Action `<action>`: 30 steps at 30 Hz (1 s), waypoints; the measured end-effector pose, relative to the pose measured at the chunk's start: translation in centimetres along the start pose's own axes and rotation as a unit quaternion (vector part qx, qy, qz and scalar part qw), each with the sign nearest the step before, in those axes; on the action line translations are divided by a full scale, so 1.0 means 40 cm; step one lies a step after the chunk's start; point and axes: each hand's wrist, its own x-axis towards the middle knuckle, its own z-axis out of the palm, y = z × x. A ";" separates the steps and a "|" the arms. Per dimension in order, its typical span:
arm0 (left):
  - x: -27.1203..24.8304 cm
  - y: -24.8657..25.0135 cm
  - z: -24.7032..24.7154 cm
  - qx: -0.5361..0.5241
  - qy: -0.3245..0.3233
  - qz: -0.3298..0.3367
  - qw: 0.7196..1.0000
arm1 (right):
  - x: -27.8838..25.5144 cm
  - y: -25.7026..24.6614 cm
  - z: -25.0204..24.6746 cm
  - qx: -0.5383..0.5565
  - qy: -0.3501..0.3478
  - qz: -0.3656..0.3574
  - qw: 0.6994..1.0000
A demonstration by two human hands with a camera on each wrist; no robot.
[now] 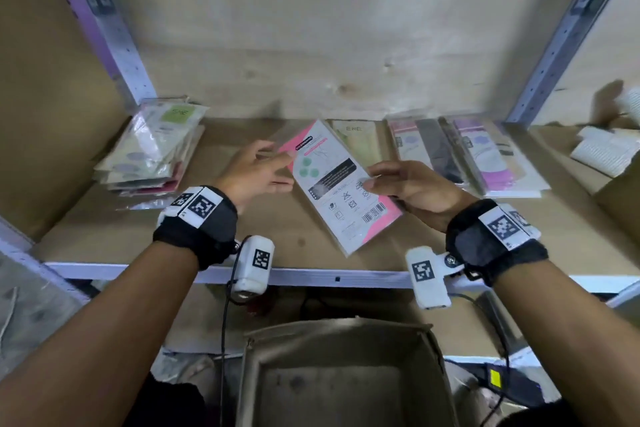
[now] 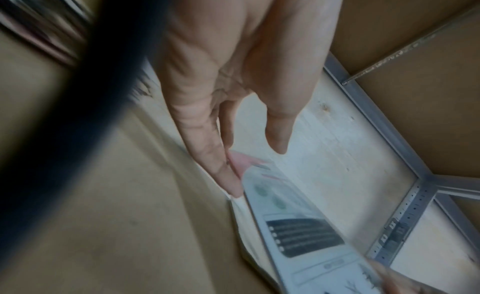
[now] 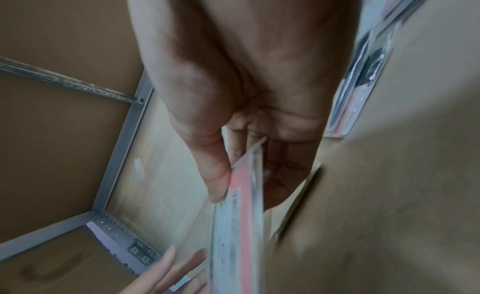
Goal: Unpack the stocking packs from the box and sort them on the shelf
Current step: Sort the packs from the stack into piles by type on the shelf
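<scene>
A pink-and-white stocking pack (image 1: pixel 341 184) hangs tilted just above the shelf board (image 1: pixel 277 236), printed back upward. My right hand (image 1: pixel 372 180) pinches its right edge, thumb on top and fingers underneath, as the right wrist view shows for the hand (image 3: pixel 244 191) and the pack (image 3: pixel 241 247). My left hand (image 1: pixel 280 170) has straight fingers that touch the pack's upper left edge. In the left wrist view that hand (image 2: pixel 255 169) meets the pack (image 2: pixel 298 222) at its pink corner with one fingertip. The open cardboard box (image 1: pixel 256 374) stands below the shelf's front edge.
A stack of packs (image 1: pixel 152 149) lies at the shelf's left. A green pack (image 1: pixel 356 142) lies at the back. Grey and purple packs (image 1: pixel 491 156) lie side by side on the right. Metal uprights (image 1: pixel 131 55) frame the bay. White ribbed items (image 1: pixel 602 152) sit far right.
</scene>
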 end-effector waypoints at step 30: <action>-0.011 0.020 0.072 -0.214 -0.131 -0.051 0.967 | 0.007 0.006 -0.055 -0.044 0.033 0.012 0.998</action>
